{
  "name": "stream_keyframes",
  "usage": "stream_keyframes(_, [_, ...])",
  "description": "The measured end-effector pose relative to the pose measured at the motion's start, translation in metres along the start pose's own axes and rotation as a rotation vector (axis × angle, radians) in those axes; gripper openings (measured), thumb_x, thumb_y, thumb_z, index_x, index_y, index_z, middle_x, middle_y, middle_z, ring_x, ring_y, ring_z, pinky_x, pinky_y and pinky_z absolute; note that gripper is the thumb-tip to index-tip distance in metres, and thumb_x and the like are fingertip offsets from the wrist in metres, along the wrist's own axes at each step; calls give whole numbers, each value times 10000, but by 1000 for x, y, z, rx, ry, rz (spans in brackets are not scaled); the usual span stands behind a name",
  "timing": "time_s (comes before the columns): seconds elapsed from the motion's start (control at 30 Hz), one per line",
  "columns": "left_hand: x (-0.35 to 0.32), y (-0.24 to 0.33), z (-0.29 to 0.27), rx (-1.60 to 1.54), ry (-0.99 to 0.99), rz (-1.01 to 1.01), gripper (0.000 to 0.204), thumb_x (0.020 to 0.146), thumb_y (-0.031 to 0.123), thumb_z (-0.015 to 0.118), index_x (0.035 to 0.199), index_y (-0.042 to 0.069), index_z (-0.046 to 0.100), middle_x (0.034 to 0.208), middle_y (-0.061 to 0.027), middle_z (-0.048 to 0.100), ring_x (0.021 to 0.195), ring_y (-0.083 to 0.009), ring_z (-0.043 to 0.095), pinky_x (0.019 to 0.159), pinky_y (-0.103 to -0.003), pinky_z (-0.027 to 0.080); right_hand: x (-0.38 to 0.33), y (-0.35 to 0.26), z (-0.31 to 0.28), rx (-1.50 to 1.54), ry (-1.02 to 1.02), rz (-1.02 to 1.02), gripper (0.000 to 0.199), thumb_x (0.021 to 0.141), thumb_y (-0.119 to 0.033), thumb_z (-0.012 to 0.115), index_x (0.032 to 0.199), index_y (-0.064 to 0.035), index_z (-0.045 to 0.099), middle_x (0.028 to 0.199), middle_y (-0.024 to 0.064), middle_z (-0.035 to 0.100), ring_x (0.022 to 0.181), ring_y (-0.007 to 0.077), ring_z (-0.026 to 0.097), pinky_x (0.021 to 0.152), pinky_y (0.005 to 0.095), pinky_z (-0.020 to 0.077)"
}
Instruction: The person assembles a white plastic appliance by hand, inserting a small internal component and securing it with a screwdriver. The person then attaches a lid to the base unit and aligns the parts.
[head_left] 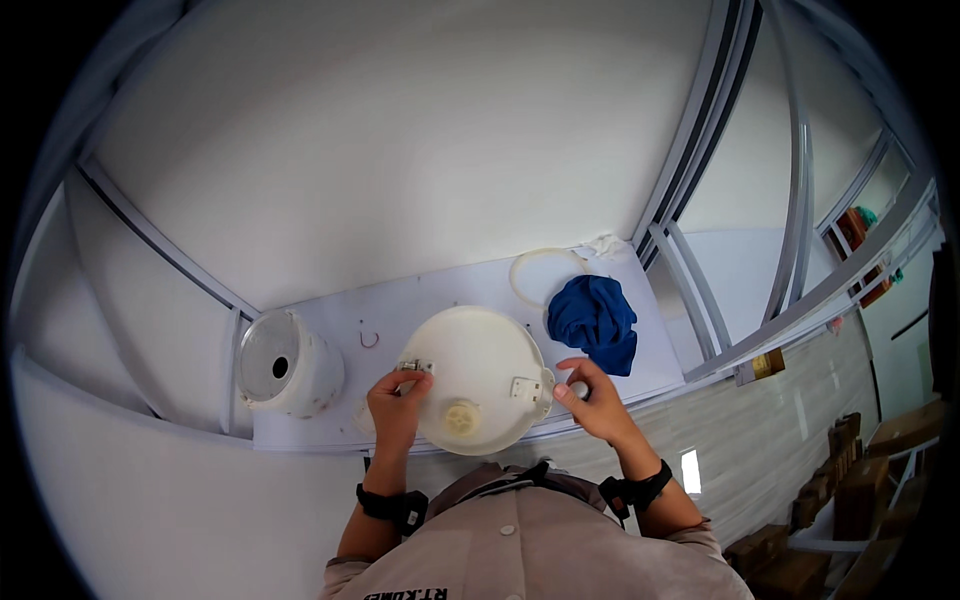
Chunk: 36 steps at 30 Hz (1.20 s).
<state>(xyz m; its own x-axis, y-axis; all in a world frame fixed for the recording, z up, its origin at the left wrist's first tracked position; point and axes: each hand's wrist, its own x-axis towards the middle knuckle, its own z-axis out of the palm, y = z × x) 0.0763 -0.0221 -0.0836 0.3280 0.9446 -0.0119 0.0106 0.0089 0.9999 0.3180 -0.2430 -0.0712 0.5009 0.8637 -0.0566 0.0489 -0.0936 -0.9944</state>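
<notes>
A white round lid (480,340) lies in front of me, near the table's front edge. My left hand (397,403) is at its left rim, thumb and fingers pinched on a small metal hinge (420,367). On the lid's near part sits a yellowish round cap (461,418), and a small white bracket (523,388) is at its right side. My right hand (598,402) is just beyond the lid's right rim, its fingers curled around a small pale rounded object (580,388). Most of that object is hidden, so its kind does not show.
At the table's left end stands a white cylindrical housing (318,370) with a dark hole in its metal face. A blue cloth (592,318) is bunched at the right, beside a pale ring (514,275). A small reddish hook-shaped piece (370,345) lies on the white table (420,288).
</notes>
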Motion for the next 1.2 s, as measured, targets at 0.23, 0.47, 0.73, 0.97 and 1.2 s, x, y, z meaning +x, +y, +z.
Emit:
stream_keyframes(0.23, [-17, 15, 37, 34, -53, 67, 98, 858, 23, 816, 938, -19, 779, 1126, -125, 734, 947, -175, 684, 851, -300, 540, 0, -9, -24, 64, -93, 29, 369, 952, -252, 770, 1215, -18, 660, 906, 31, 660, 525, 59, 531, 457, 232, 424])
stream_keyframes(0.47, [-33, 32, 75, -330, -413, 296, 263, 988, 125, 700, 1228, 22, 725, 1579, -180, 457, 1021, -241, 727, 836, -327, 593, -3, 11, -64, 156, 224, 118, 258, 896, -119, 761, 1115, 9, 715, 813, 49, 707, 579, 84, 597, 491, 232, 453])
stream_keyframes(0.73, [-20, -38, 101, 327, -224, -163, 364, 986, 227, 665, 1319, 82, 696, 1212, -60, 717, 817, -163, 699, 705, -316, 557, -29, 25, -125, 315, 475, 164, 272, 877, -40, 727, 1140, 25, 705, 861, 69, 709, 599, 118, 605, 510, 257, 488])
stream_keyframes(0.97, [-40, -97, 132, 838, -152, 117, 318, 925, 227, 704, 1225, 122, 720, 1079, -28, 702, 891, -247, 695, 780, -412, 559, -53, 50, -140, 306, 495, 204, 306, 870, -29, 742, 1167, 39, 708, 862, 73, 706, 621, 136, 620, 532, 272, 508])
stream_keyframes(1.2, [-25, -118, 152, 977, -132, 122, 210, 962, 242, 691, 1148, 153, 728, 1076, -33, 681, 952, -288, 689, 785, -432, 566, -70, 55, -154, 394, 462, 107, 333, 867, -58, 776, 1182, 29, 713, 893, 69, 722, 675, 137, 649, 580, 273, 526])
